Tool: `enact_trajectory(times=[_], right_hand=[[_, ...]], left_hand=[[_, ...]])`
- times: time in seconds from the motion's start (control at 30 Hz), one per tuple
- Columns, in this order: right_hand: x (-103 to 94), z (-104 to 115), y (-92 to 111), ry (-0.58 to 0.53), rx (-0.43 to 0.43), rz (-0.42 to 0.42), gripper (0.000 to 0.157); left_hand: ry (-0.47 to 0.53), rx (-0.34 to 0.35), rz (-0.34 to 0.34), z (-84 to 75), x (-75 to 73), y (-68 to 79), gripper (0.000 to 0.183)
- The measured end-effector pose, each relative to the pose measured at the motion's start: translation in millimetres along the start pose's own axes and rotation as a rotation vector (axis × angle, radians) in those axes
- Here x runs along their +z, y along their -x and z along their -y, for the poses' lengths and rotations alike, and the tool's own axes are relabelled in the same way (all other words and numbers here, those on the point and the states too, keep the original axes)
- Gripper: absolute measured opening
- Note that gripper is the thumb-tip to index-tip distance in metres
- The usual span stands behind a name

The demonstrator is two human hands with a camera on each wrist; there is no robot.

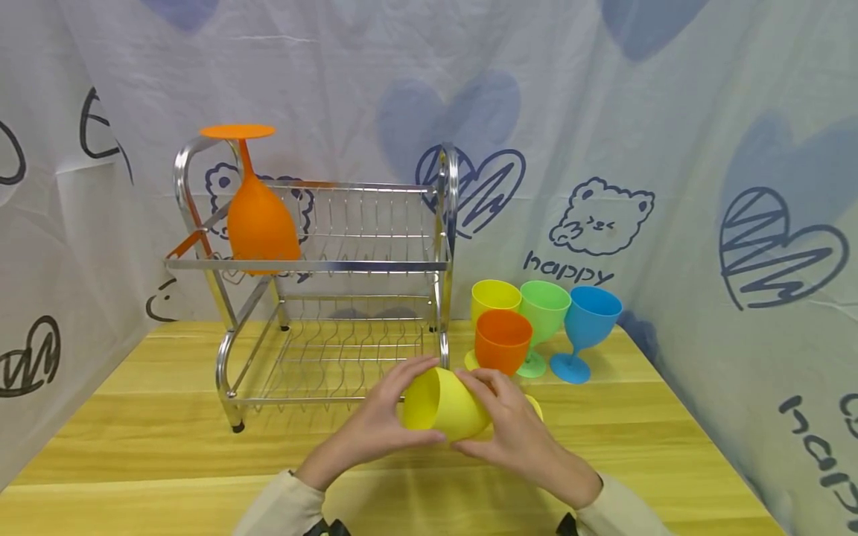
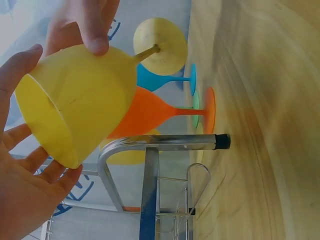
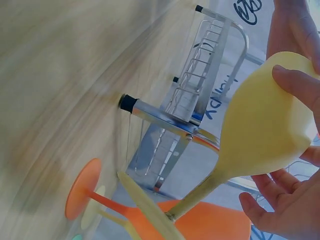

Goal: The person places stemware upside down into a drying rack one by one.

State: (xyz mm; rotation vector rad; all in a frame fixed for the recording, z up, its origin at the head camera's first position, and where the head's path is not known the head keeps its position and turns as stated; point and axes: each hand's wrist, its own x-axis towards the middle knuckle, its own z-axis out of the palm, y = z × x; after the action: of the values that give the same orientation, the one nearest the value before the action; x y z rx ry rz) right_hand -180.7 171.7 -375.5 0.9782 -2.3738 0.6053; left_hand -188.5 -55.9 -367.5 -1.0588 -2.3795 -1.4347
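Note:
Both hands hold a yellow goblet (image 1: 462,409) tilted on its side above the table, in front of the rack's right end. Its mouth faces left and its stem and round foot point right. My left hand (image 1: 382,417) grips the rim end, thumb below and fingers above in the head view. Around the bowl nearer the stem, my right hand (image 1: 516,428) has its thumb and fingers curled. The left wrist view shows the goblet's open mouth, with nothing visible inside. In the right wrist view the stem (image 3: 195,197) shows, free of the fingers.
A two-tier metal dish rack (image 1: 308,266) stands behind. On its upper tier, at the left, an orange goblet (image 1: 263,223) sits upside down. Right of the rack, orange (image 1: 503,342), yellow (image 1: 494,295), green (image 1: 544,309) and blue goblets (image 1: 593,316) stand upright close together on the wooden table (image 1: 167,454).

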Motion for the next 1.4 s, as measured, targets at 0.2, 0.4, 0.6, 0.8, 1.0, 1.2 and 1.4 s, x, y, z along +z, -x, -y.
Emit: enact_trajectory(times=[0.2, 0.4, 0.6, 0.8, 1.0, 1.2, 1.4], right_hand=[[0.1, 1, -2, 0.014, -0.001, -0.002, 0.092], [-0.3, 3, -2, 0.042, -0.019, -0.026, 0.094], [-8.5, 9, 1, 0.018, -0.084, -0.139, 0.081], [-13.6, 17, 9, -0.166, -0.174, -0.406, 0.049], [-13.9, 25, 18, -0.396, -0.052, -0.451, 0.033], [-24.6, 31, 11, -0.882, 0.533, -0.193, 0.041], [-26.9, 33, -2, -1.214, 0.69, -0.161, 0.056]], left_hand=[[-0.016, 0.01, -0.022, 1.7, 0.7, 0.2, 0.083], [-0.018, 0.043, -0.047, 3.8, 1.0, 0.7, 0.08], [0.06, 0.129, -0.143, 6.9, -0.6, 1.2, 0.079], [0.272, 0.108, -0.224, 6.2, -6.8, 2.5, 0.077], [0.494, 0.048, -0.289, 1.9, -10.8, 4.5, 0.073], [0.666, -0.013, -0.33, -5.3, -10.1, 4.2, 0.071], [0.723, -0.046, -0.319, -10.8, -7.8, 4.5, 0.07]])
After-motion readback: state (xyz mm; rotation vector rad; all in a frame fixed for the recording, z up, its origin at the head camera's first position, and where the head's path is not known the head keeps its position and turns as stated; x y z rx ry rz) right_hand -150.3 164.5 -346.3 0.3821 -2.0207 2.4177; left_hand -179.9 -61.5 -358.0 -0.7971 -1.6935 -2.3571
